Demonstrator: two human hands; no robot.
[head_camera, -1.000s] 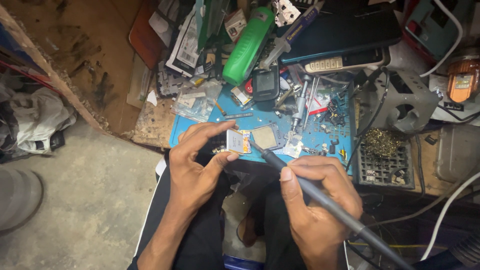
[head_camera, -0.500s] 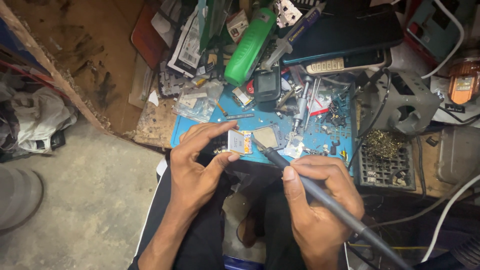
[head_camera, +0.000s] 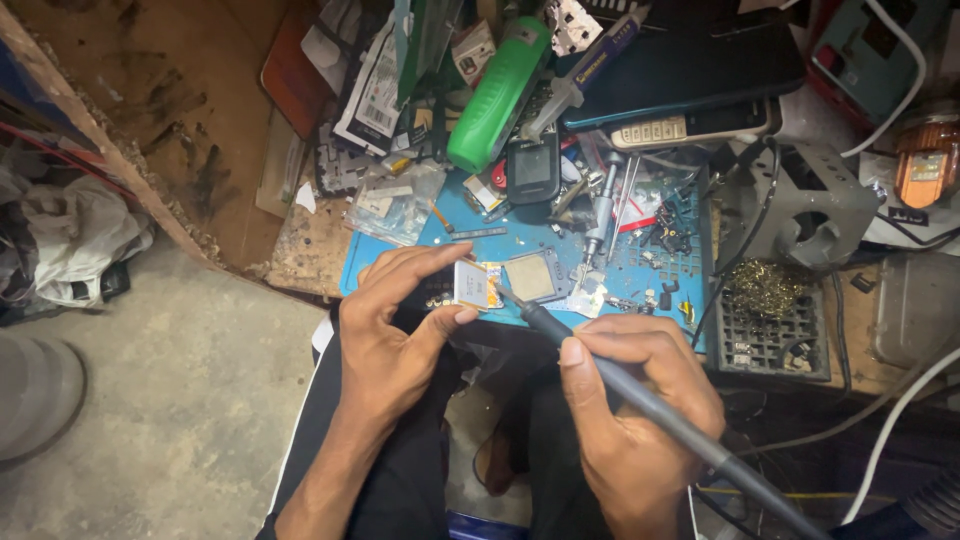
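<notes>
The left hand (head_camera: 395, 335) pinched a small square component (head_camera: 471, 284) between thumb and fingertips, holding it just above the near edge of the blue work mat (head_camera: 655, 285), over the person's lap. The right hand (head_camera: 630, 400) was closed around the dark shaft of a soldering iron (head_camera: 640, 395), gripped like a pen, its tip meeting the right edge of the component. The iron's cable ran off toward the lower right corner of the view. On the mat just beyond the tip lay a square metal-framed chip (head_camera: 530, 277), close to the held piece but apart from it. The mat was crowded: a small dark phone (head_camera: 532, 170), a green cylinder (head_camera: 498, 95), a syringe-like tube (head_camera: 580, 72), tweezers and loose screws filled its far half, leaving only a narrow bare strip along the near edge where the hands worked. To the right a grey metal stand (head_camera: 805, 205) and a black grid tray (head_camera: 775, 330) holding brass wool pressed against the mat's right edge. To the left, the worn wooden bench edge (head_camera: 120, 160) ran diagonally, and below it open concrete floor (head_camera: 170, 420) gave free room beside the left forearm.
</notes>
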